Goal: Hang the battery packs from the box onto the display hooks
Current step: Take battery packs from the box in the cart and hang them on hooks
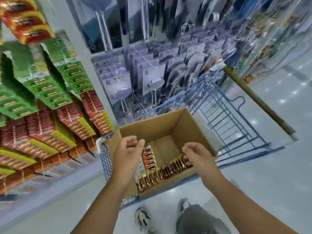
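An open cardboard box (152, 130) sits in a blue wire cart. Battery packs (170, 169) with red and gold cards stand in a row along the box's near and left inner walls. My left hand (127, 153) hovers over the box's left side, fingers loosely curled, holding nothing. My right hand (197, 156) reaches in from the right, its fingertips at the top of the packs; whether it grips one I cannot tell. Hanging battery packs (50, 92), green and red, fill the display hooks on the left. The frame is blurred.
The blue wire cart (224, 119) stands between me and the shelves. A long brown pole (256, 100) leans across its right side. Shower heads (155, 83) hang straight ahead. My shoes (143, 218) stand on white floor below.
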`<state>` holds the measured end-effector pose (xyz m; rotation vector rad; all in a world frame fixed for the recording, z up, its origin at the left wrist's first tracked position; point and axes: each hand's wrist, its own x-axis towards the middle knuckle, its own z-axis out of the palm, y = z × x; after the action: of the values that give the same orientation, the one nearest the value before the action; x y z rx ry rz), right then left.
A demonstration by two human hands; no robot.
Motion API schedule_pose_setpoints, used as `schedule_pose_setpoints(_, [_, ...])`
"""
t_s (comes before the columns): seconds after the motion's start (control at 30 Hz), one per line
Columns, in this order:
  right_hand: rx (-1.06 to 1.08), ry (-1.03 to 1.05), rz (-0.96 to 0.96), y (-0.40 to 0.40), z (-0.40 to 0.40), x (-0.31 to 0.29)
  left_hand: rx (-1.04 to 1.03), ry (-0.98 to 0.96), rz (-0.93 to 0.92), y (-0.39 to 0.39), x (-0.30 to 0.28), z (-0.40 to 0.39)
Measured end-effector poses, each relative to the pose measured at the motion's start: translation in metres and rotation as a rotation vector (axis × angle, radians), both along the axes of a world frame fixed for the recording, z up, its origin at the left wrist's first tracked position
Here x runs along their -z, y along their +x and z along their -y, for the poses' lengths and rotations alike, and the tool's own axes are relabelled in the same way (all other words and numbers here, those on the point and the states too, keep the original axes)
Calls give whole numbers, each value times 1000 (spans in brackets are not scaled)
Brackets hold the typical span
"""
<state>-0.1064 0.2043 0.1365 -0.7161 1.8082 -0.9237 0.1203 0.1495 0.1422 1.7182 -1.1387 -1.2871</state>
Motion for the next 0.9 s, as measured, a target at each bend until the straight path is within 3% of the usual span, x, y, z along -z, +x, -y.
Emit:
schedule_pose_setpoints(0.33, [-403, 201, 17, -17, 113, 84, -211, 135, 123, -48, 67, 31])
schedule_pose_setpoints(0.53, [-594, 354, 29, -31, 163, 158, -342, 325, 231, -70, 131, 40])
schedule_pose_setpoints(0.77, [-589, 493, -10, -1, 180, 288, -415, 491, 285, -88, 232, 64])
schedule_pose_setpoints(0.9, [-595, 549, -35, 22, 173, 357, -346, 497, 464, -85, 296, 67])
